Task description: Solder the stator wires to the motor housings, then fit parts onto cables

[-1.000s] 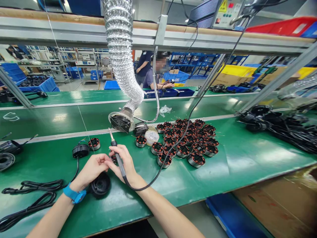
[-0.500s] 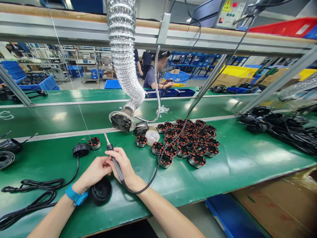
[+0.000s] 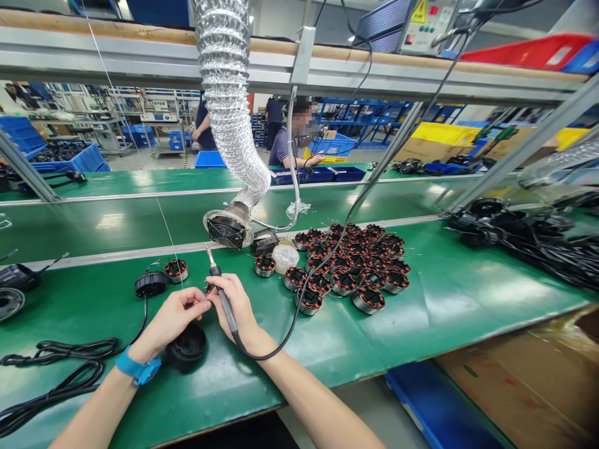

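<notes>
My left hand (image 3: 180, 315), fingers pinched, meets my right; I cannot tell what it grips. My right hand (image 3: 236, 304) is curled round the iron (image 3: 224, 300), tip up. The black cup (image 3: 187, 346) sits just beneath my left. Beyond, coils (image 3: 344, 284) crowd the green bench (image 3: 421, 324), near the fan (image 3: 227, 229).

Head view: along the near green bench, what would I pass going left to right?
Grey ring-shaped part, black ribbed cap, copper-wound ring, right hand with soldering iron, another lone wound ring, round tub, cluster of wound rings, heap of black cables.
</notes>
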Available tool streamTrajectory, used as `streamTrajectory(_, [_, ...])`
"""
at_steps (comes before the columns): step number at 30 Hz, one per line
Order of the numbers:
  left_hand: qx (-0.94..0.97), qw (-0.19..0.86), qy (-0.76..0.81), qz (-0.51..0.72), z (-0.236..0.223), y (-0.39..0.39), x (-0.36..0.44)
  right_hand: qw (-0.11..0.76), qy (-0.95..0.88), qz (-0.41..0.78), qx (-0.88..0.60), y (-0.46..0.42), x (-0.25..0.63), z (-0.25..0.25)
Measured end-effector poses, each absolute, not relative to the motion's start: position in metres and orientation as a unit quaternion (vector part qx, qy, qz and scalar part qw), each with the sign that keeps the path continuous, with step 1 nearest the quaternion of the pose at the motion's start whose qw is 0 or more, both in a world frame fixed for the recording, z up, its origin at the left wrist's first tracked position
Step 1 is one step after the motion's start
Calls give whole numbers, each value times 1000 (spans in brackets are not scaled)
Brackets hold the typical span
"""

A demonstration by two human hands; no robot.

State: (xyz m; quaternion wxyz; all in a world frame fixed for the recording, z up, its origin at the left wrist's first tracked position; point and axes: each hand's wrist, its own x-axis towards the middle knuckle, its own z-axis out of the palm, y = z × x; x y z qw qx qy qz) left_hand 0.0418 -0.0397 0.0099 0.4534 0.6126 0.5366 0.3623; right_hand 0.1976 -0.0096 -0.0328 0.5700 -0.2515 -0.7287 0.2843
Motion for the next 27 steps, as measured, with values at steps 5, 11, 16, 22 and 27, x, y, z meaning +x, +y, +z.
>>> streamTrajectory(5, [594, 471, 534, 375, 9, -40, 43, 564, -740, 263, -256, -8, 198, -36])
streamTrajectory(11, [541, 512, 544, 385, 7, -39, 42, 563, -744, 252, -255, -4, 197, -39])
streamTrajectory(16, [517, 485, 567, 419, 4, -36, 41, 549, -754, 250, -260, -1, 193, -43])
streamTrajectory(22, [479, 426, 608, 469, 2, -30, 38, 573, -733, 242, -277, 5, 193, -36])
streamTrajectory(27, [458, 412, 623, 481, 1, -22, 34, 603, -687, 257, -314, 9, 201, -25])
